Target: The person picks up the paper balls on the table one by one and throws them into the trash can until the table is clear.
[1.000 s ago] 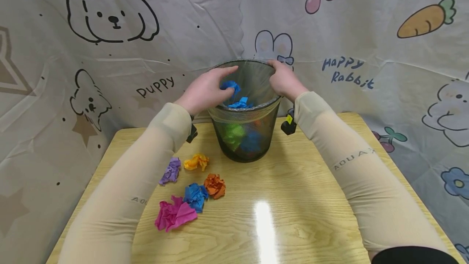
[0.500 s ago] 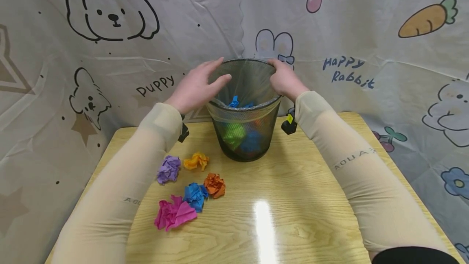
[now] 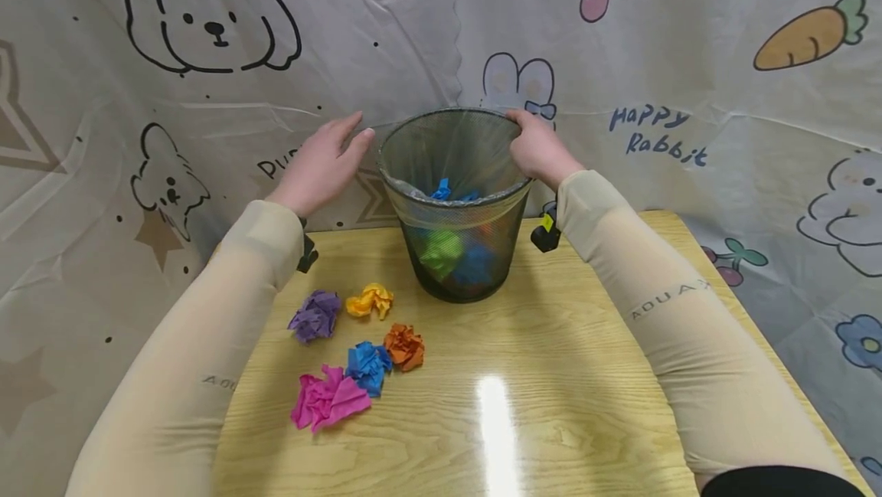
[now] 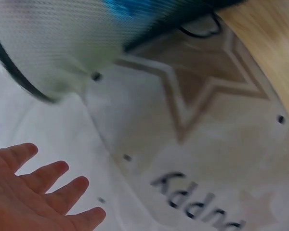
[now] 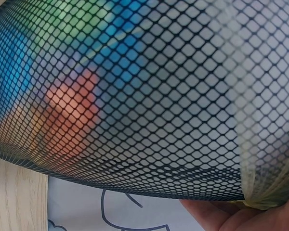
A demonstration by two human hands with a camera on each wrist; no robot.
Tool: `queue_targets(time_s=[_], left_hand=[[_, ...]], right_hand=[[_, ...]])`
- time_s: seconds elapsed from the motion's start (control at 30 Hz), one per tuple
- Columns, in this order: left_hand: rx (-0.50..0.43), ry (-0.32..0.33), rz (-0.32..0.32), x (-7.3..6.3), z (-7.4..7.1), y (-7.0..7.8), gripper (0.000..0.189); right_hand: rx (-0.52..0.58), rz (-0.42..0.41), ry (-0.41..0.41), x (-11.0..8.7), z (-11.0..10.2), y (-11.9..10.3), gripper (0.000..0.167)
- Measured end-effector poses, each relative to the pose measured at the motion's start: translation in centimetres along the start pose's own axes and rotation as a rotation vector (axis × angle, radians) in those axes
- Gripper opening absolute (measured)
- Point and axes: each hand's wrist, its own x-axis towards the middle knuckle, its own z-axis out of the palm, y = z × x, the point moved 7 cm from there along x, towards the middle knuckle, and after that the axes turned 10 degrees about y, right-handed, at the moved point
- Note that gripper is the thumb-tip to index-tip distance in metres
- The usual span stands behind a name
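A black mesh wastebasket [image 3: 508,233] with a clear plastic liner stands at the back of the table. My right hand [image 3: 540,148] grips its right rim; fingers [image 5: 207,214] show at the rim in the right wrist view. Off the basket's left side, my left hand [image 3: 320,168] hangs in the air with spread fingers, holding nothing. Blue crumpled paper [image 3: 442,189] shows inside the basket, and green paper [image 3: 441,253] through its mesh. On the table lie purple [image 3: 315,316], yellow [image 3: 370,300], orange [image 3: 404,347], blue [image 3: 368,367] and pink crumpled papers [image 3: 328,399].
The wooden table [image 3: 572,374] reaches back to a printed cloth [image 3: 413,30] hanging behind the basket. The loose papers lie left of centre, in front of the basket. A small black device [image 3: 547,235] hangs below the right wrist.
A blue crumpled paper has dropped from my left hand into the wastebasket. That hand has drawn back to the left, away from the rim. My right hand stays on the rim.
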Motion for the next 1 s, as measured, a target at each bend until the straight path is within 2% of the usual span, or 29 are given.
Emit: queue_targets(time_s=[0.27, 0.4, 0.53, 0.67, 0.83, 1.0], left_hand=[[0.057, -0.016, -0.114, -1.5, 0.0, -6.7, 0.073], [0.097, -0.046, -0.163, -2.5, 0.9, -10.6, 0.073], [0.179, -0.101, -0.190, -3.7, 2.0, -13.9, 0.073], [0.223, -0.169, -0.196, -5.0, 3.2, -16.0, 0.074], [0.226, -0.232, -0.210, -6.5, 4.8, -18.1, 0.074], [0.235, -0.235, -0.216, -7.9, 6.3, -20.1, 0.074]], right_hand=[[0.000, -0.002, 0.001, 0.0, 0.1, 0.1, 0.073], [0.004, -0.003, 0.000, 0.1, 0.1, 0.1, 0.073], [0.003, -0.005, 0.002, 0.0, 0.1, 0.1, 0.072], [0.001, -0.008, 0.005, -0.1, 0.0, 0.0, 0.072], [0.002, -0.005, 0.015, -0.2, -0.1, 0.0, 0.072], [0.005, -0.005, 0.019, -0.1, -0.1, -0.1, 0.071]])
